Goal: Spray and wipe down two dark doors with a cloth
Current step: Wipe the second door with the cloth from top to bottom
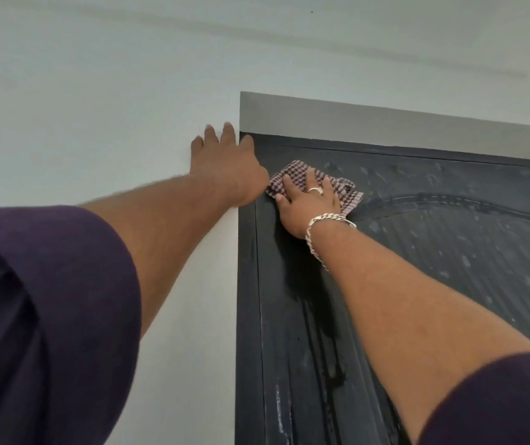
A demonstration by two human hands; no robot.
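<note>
— What's around the dark door [449, 252]?
— White wall [96, 123] left of it, a grey lintel [385, 123] above. Nothing readable anywhere.
— And the hands?
— The left hand [225, 162] lies flat, fingers spread, over the wall's edge at the door's top left corner. The right hand [308, 203], ring and bracelet [324, 229] on, presses the checked cloth [315, 184] there with straight fingers.

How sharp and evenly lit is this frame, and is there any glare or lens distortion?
Head view: soft, even light, no hard glare; the wet dark door shows a dull sheen and pale droplets; checked cloth and right hand reasonably sharp; near purple sleeve blurred; wide-angle lens skews the door frame.
</note>
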